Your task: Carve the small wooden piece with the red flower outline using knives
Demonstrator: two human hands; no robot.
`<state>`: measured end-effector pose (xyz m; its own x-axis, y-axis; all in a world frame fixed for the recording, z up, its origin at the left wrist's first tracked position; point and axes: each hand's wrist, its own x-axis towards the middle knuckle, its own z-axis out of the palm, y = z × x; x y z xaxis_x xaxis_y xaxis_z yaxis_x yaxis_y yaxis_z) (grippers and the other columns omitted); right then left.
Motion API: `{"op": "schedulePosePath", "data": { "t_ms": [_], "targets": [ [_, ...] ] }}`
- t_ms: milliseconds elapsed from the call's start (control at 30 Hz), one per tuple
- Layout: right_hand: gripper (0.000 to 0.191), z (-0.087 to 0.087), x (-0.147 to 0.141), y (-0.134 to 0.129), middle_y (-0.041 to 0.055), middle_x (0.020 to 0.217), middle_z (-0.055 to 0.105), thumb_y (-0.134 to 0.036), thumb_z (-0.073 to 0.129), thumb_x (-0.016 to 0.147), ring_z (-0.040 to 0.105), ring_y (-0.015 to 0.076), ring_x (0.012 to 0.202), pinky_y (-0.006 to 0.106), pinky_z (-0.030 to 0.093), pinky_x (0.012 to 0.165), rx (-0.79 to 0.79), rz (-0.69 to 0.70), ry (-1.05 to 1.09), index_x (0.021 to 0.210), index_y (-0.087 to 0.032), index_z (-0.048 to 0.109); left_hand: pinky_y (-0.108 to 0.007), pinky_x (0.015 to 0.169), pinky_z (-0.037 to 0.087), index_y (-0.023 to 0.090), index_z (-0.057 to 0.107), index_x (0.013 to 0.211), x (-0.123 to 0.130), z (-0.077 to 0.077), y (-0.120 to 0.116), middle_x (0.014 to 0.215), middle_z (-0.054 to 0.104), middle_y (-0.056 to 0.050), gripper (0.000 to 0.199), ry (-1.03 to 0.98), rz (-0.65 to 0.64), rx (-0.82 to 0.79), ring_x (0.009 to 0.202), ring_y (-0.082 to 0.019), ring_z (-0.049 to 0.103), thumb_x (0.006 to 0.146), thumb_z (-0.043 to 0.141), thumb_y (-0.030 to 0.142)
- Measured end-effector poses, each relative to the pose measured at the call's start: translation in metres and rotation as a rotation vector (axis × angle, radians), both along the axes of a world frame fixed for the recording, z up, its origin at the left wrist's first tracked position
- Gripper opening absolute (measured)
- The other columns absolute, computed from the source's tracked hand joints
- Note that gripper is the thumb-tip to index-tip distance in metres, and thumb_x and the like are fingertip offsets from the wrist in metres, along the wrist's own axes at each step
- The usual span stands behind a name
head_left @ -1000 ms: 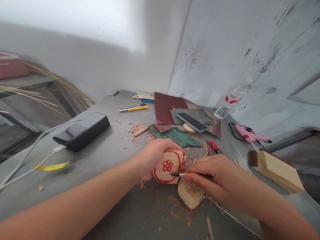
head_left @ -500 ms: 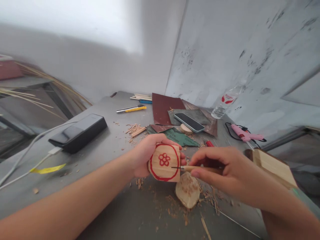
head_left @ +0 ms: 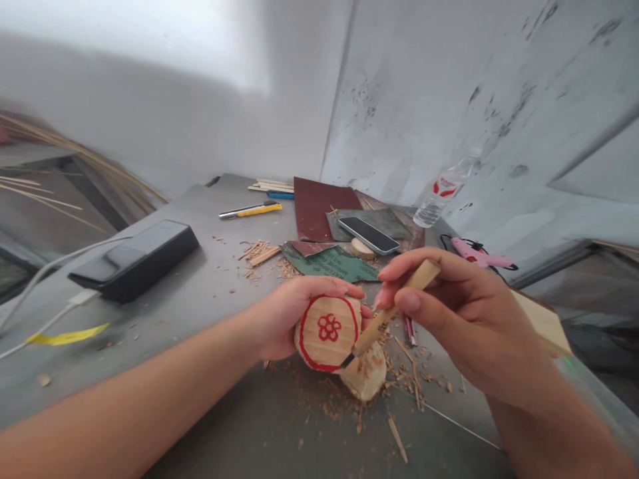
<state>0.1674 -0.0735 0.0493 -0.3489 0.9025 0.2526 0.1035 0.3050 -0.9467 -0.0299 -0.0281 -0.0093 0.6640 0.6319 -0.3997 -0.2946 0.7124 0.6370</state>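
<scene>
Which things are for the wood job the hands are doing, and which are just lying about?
In the job:
wood piece with the red flower, in the left hand
wooden-handled tool, in the right hand

Probably just lying about:
phone
bottle
pink glue gun
yellow cutter

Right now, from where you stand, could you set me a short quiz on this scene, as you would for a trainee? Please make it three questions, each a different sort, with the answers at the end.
1. Which hand holds the tool? A: left. B: right. C: both.
2. True or false: the yellow cutter lies on the table, out of both hands.
3. Fill in the blank: on the held wood, a red ring goes around a small drawn ____.

Key: 1. B, the right hand. 2. True. 3. Flower.
</scene>
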Motion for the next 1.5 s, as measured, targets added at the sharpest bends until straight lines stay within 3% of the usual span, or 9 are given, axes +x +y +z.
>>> {"op": "schedulePosePath", "data": {
  "t_ms": [133,300,467,567,800,1000,1133,1400,1500],
  "targets": [
    [0.02,-0.008,-0.012,-0.003,-0.0016,0.076,0.062,-0.041,0.062,0.105,0.055,0.0101,0.068,0.021,0.047,0.061,-0.003,0.005,0.071,0.093,-0.026,0.071,-0.028,0.066,0.056,0.012,0.07,0.097,0.005,-0.005,-0.005,0.08,0.074,-0.008,0.013,0.036,0.09,0.038,0.07,-0.018,0.073,0.091,0.062,0.021],
    [0.029,-0.022,-0.027,-0.008,-0.0031,0.068,0.043,-0.05,0.058,0.104,0.04,0.0139,0.058,0.03,0.037,0.054,-0.202,0.152,0.291,0.086,-0.027,0.057,-0.026,0.066,0.055,0.015,0.069,0.093,0.011,-0.013,-0.01,0.077,0.071,-0.004,0.012,0.067,0.15,0.112,0.065,-0.014,0.069,0.093,0.066,0.027],
    [0.06,-0.025,-0.032,-0.008,-0.0033,0.059,0.029,-0.075,0.052,0.095,0.027,0.0146,0.052,0.033,0.025,0.049,-0.29,0.267,0.376,0.065,-0.024,0.043,-0.024,0.067,0.053,0.014,0.068,0.092,0.013,-0.018,-0.01,0.079,0.071,-0.003,0.036,0.116,0.167,0.236,0.069,-0.014,0.067,0.075,0.089,0.039],
    [0.064,-0.022,-0.032,-0.007,-0.0029,0.055,0.029,-0.075,0.049,0.096,0.027,0.014,0.049,0.034,0.025,0.049,-0.27,0.24,0.37,0.06,-0.023,0.038,-0.023,0.066,0.05,0.014,0.069,0.093,0.014,-0.018,-0.01,0.083,0.072,-0.004,0.038,0.197,0.182,0.317,0.07,-0.012,0.064,0.074,0.089,0.039],
    [0.069,-0.018,-0.04,-0.018,-0.0044,0.049,0.024,-0.071,0.062,0.093,0.024,0.0116,0.045,0.031,0.02,0.042,-0.251,0.163,0.372,0.055,-0.021,0.032,-0.023,0.062,0.042,0.014,0.072,0.09,0.017,-0.013,-0.013,0.078,0.066,-0.001,0.02,0.457,0.191,0.467,0.068,-0.011,0.053,0.092,0.071,0.034],
    [0.081,-0.016,-0.049,-0.024,-0.0043,0.044,0.021,-0.081,0.062,0.086,0.023,0.0105,0.04,0.031,0.021,0.041,-0.21,0.009,0.37,0.047,-0.019,0.028,-0.024,0.062,0.041,0.014,0.071,0.088,0.02,-0.013,-0.014,0.078,0.066,-0.002,0.022,0.449,0.219,0.467,0.068,-0.012,0.053,0.091,0.07,0.035],
    [0.081,-0.018,-0.051,-0.022,-0.0047,0.043,0.019,-0.083,0.061,0.084,0.022,0.0107,0.038,0.032,0.019,0.039,-0.197,-0.016,0.403,0.047,-0.02,0.028,-0.025,0.059,0.039,0.014,0.071,0.087,0.022,-0.014,-0.015,0.074,0.065,-0.002,0.021,0.447,0.248,0.455,0.062,-0.012,0.05,0.09,0.071,0.035],
    [0.078,-0.023,-0.059,-0.026,-0.0038,0.043,0.021,-0.079,0.054,0.092,0.025,0.012,0.041,0.036,0.027,0.048,-0.037,-0.109,0.3,0.049,-0.02,0.028,-0.026,0.061,0.043,0.017,0.07,0.084,0.022,-0.012,-0.018,0.068,0.065,0.001,0.021,0.442,0.266,0.453,0.06,-0.013,0.054,0.091,0.07,0.036],
    [0.071,-0.029,-0.06,-0.031,-0.0026,0.046,0.026,-0.074,0.051,0.097,0.031,0.0143,0.044,0.036,0.026,0.049,0.045,-0.082,0.192,0.053,-0.021,0.031,-0.025,0.057,0.041,0.018,0.068,0.083,0.021,-0.012,-0.019,0.064,0.065,0.001,0.021,0.452,0.242,0.431,0.055,-0.012,0.052,0.092,0.069,0.037]
  ]
}}
